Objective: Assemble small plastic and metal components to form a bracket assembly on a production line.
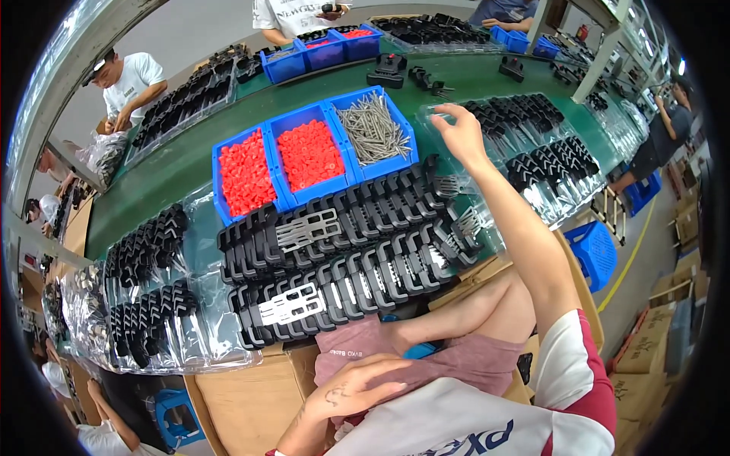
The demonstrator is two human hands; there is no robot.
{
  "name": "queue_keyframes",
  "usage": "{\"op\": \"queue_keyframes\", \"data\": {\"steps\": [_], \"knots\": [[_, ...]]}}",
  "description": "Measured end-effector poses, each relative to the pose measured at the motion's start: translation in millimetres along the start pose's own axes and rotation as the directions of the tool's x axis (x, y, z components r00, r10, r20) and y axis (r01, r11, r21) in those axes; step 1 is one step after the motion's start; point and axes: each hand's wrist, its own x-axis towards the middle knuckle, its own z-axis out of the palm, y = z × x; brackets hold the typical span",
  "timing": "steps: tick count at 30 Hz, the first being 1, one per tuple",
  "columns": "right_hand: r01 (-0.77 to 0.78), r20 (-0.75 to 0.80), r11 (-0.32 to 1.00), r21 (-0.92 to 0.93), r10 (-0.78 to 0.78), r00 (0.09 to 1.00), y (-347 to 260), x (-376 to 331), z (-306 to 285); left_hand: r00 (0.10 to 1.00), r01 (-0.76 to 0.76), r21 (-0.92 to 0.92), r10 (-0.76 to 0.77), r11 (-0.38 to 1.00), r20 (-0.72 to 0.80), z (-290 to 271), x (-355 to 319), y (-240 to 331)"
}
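My right hand reaches out to the right of the blue bins, over the near left edge of a clear plastic tray. Its thumb and forefinger are apart, with nothing visible between them. Low over my lap, my left hand has its fingers stretched out and holds nothing. Between my body and the bins lie two long rows of black plastic frames, set side by side. Slotted metal plates lie on the rows. Two blue bins hold small red plastic pieces; a third holds long metal pins.
Black parts with metal shanks fill clear trays at left and right. A green conveyor belt runs behind the bins, with black assemblies on it. Co-workers sit across it. A blue stool stands right; an open cardboard box is below.
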Motion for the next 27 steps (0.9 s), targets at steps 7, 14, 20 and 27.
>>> {"op": "queue_keyframes", "data": {"steps": [7,14,20,27], "knots": [[0.202,0.137,0.979,0.017,-0.203,0.97,23.9,1.8,-22.6,0.666,0.479,0.131,-0.263,0.868,-0.698,3.1,-57.6,-64.9],[0.184,0.166,0.983,0.005,-0.183,0.969,56.9,9.0,-21.5,0.193,0.822,0.178,0.029,0.541,-0.981,42.8,-142.5,-153.2],[0.191,0.143,0.982,0.001,-0.189,0.972,59.1,7.4,-17.8,0.051,0.932,-0.228,-0.724,0.282,-0.688,71.3,-167.8,-204.1],[0.153,0.294,0.958,-0.244,-0.078,0.953,34.1,41.3,-19.4,0.064,0.898,-0.236,-0.64,0.372,-0.765,75.6,-152.3,-229.8]]}}
